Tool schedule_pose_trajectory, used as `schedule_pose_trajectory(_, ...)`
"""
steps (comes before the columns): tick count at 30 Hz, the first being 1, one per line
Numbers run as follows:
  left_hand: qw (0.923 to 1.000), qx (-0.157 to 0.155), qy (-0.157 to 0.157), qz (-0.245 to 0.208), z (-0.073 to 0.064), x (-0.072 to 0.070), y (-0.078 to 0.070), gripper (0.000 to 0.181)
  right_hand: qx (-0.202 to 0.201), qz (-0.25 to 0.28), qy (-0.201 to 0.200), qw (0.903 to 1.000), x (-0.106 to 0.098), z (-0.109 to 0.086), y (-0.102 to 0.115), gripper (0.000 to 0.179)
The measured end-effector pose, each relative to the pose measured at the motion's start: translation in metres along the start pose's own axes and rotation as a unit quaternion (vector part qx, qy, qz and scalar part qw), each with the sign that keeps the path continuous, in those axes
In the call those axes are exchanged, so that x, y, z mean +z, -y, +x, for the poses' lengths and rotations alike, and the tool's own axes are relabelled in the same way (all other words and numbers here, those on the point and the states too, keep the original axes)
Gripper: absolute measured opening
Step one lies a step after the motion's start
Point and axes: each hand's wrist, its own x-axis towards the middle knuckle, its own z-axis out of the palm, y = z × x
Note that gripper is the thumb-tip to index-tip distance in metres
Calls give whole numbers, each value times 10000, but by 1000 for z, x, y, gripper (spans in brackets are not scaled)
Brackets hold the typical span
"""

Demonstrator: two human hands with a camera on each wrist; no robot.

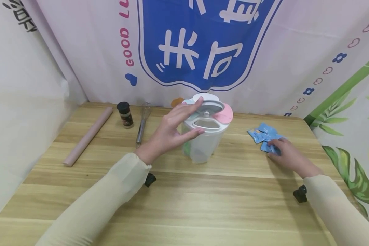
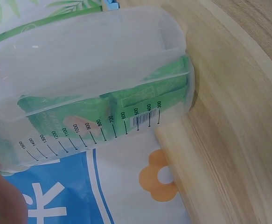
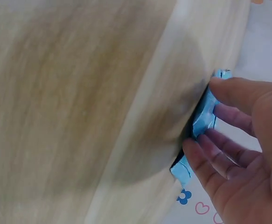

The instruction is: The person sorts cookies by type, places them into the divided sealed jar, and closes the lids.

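A translucent storage container point(image 1: 203, 147) stands upright mid-table, with white, pink and pale blue lid flaps on top. Its grey flap point(image 1: 213, 107) is raised over an opening. My left hand point(image 1: 169, 131) grips the container's top from the left, thumb on the near rim, a fingertip by the grey flap; other fingers are partly hidden. Through the wall, green packets point(image 2: 80, 114) show in one compartment. At the right, my right hand point(image 1: 287, 155) pinches a small blue packet point(image 3: 205, 114) between thumb and fingers, at the near side of a few more blue packets point(image 1: 256, 135).
On the left lie a pink rod point(image 1: 89, 136) and a whisk point(image 1: 142, 124), with a black-capped spice jar point(image 1: 125, 116) between them. A printed curtain point(image 1: 98, 51) hangs along the table's back edge. Dark wrist-camera pieces point(image 1: 300, 194) show beside the sleeves.
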Motion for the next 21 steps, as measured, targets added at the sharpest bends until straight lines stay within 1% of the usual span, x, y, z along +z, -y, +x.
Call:
schedule_pose_trajectory(2,10000,18,-12,-4,0,0,0,80,-20,20,-45,10000,1,1,-1,41)
schedule_pose_trajectory(8,10000,20,-11,11,0,1,1,80,-262,94,-224,9994,4,3,-4,29)
schedule_pose_trajectory(10,10000,39,-27,18,-1,1,1,79,-238,118,-216,9994,4,3,-4,28)
schedule_pose_trajectory(15,9999,105,-68,11,0,1,2,79,2,196,-86,9998,3,3,-2,28)
schedule_pose_trajectory(21,10000,67,-47,4,0,1,1,79,57,187,-39,9998,-1,3,3,29)
